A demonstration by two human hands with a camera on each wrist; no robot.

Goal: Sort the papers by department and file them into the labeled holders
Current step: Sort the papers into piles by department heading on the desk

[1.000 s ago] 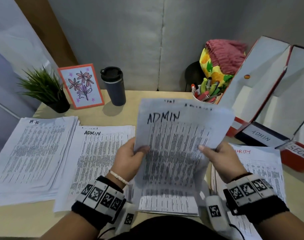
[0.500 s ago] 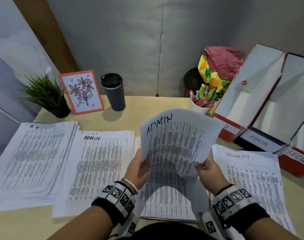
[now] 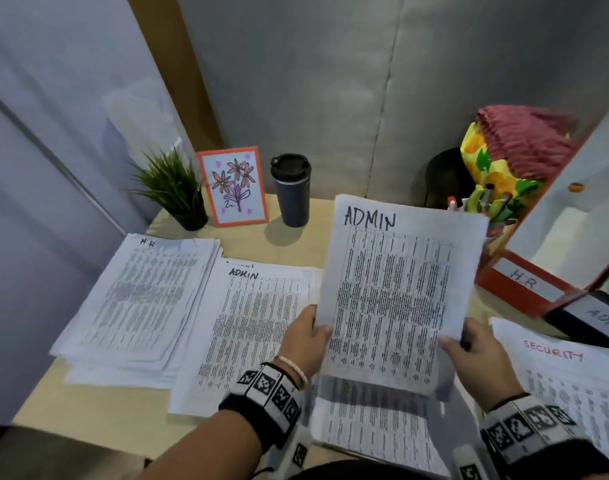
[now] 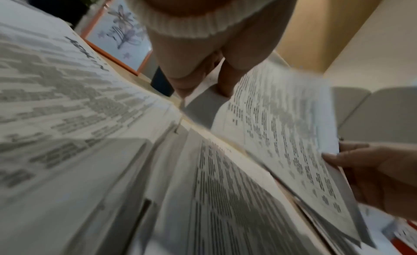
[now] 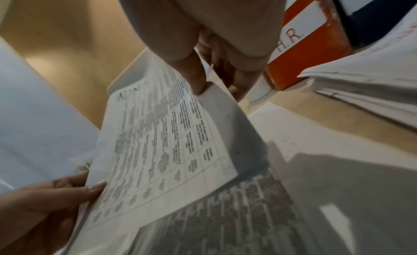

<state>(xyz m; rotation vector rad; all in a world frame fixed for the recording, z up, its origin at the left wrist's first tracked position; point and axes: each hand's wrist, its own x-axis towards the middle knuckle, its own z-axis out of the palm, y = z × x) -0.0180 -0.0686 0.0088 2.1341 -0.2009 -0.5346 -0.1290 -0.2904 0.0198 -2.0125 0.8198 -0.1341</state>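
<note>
I hold up a printed sheet headed ADMIN above the desk. My left hand pinches its left edge and my right hand pinches its right edge. The same ADMIN sheet shows in the right wrist view under my thumb. On the desk lie an HR pile, an ADMIN pile and a SECURITY pile. Another stack lies beneath the held sheet. At the right stand the red HR holder and a dark ADMIN holder.
Along the back of the desk stand a small potted plant, a framed flower drawing and a dark travel mug. A cup of markers and a yellow-red cloth bag sit beside the holders.
The ADMIN sheet has straightened and swung upright in both hands. My view has turned left, so the holders now sit at the right edge.
</note>
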